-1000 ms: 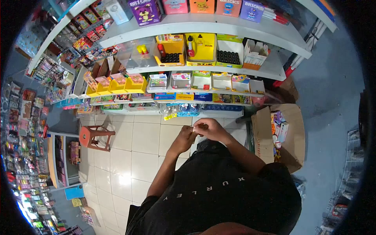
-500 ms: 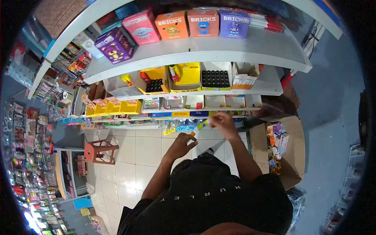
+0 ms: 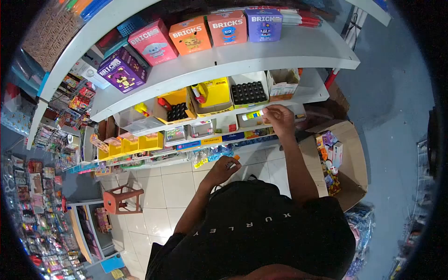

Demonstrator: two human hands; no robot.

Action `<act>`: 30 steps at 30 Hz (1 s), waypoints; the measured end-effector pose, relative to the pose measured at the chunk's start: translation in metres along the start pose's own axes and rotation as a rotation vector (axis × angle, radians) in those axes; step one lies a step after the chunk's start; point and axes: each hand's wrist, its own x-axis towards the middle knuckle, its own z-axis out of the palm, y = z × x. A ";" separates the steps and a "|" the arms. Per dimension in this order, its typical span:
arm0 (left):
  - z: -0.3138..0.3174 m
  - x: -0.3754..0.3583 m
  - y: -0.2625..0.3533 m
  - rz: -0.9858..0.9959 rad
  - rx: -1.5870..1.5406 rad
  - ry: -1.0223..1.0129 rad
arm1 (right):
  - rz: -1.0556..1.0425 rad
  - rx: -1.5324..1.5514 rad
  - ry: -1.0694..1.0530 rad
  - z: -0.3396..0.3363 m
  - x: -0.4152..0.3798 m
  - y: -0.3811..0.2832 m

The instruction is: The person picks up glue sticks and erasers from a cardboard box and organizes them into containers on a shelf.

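Observation:
My right hand (image 3: 278, 116) is closed on one end of a small yellow-green tube with a white part (image 3: 252, 115), held out level in front of the lower shelf bins. My left hand (image 3: 223, 171) is lower and to the left, above the tiled floor, with its fingers closed on a small orange piece (image 3: 236, 157). Behind the tube are an open bin with a black holder of round slots (image 3: 249, 93) and a white carton (image 3: 283, 88). A yellow display box (image 3: 215, 95) holds a red-and-yellow item.
Several BRICKS boxes (image 3: 190, 36) line the upper shelf (image 3: 298, 57). An open cardboard box (image 3: 352, 163) with mixed goods stands at the right. A red plastic stool (image 3: 122, 199) is on the floor at the left. Hanging packets cover the far left wall.
My right hand has moved up toward the shelf with the tube, away from my left hand. The left hand still has the orange piece. The view has tilted and shifted a little.

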 end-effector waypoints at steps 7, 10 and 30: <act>-0.023 -0.027 -0.022 -0.056 -0.022 -0.032 | -0.470 -0.547 -0.052 0.055 0.039 -0.066; -0.029 -0.036 -0.034 -0.044 -0.012 -0.038 | -0.508 -0.677 -0.071 0.068 0.071 -0.063; -0.054 -0.064 -0.061 -0.099 -0.130 0.049 | -0.644 -0.958 -0.111 0.100 0.115 -0.035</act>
